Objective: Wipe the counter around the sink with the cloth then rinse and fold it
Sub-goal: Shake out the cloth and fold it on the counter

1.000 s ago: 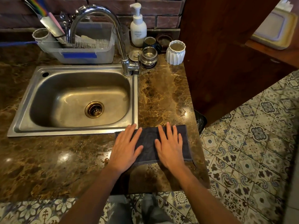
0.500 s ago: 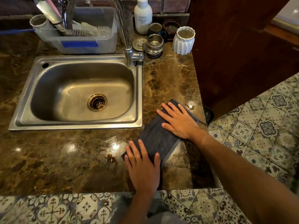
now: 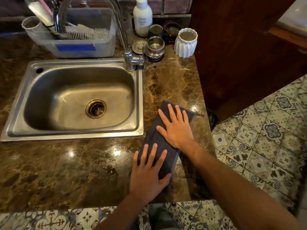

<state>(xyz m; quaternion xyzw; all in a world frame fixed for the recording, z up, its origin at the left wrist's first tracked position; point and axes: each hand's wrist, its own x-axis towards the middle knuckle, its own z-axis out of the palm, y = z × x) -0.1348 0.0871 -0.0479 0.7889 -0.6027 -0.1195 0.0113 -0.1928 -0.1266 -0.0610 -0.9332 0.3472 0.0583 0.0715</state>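
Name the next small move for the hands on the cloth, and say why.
Probably slide the cloth leftward along the front counter. Both the left hand and right hand press it flat, and small dark spots sit just left of it, unwiped.

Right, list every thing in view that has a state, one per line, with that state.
Dark grey cloth: flat on the brown marble counter, lying diagonally.
Left hand: fingers straight, pressing the cloth's near end.
Right hand: fingers spread, pressing its far end.
Stainless steel sink: no dishes, drain uncovered.
Chrome tap: no water running.
White ribbed cup: upright.
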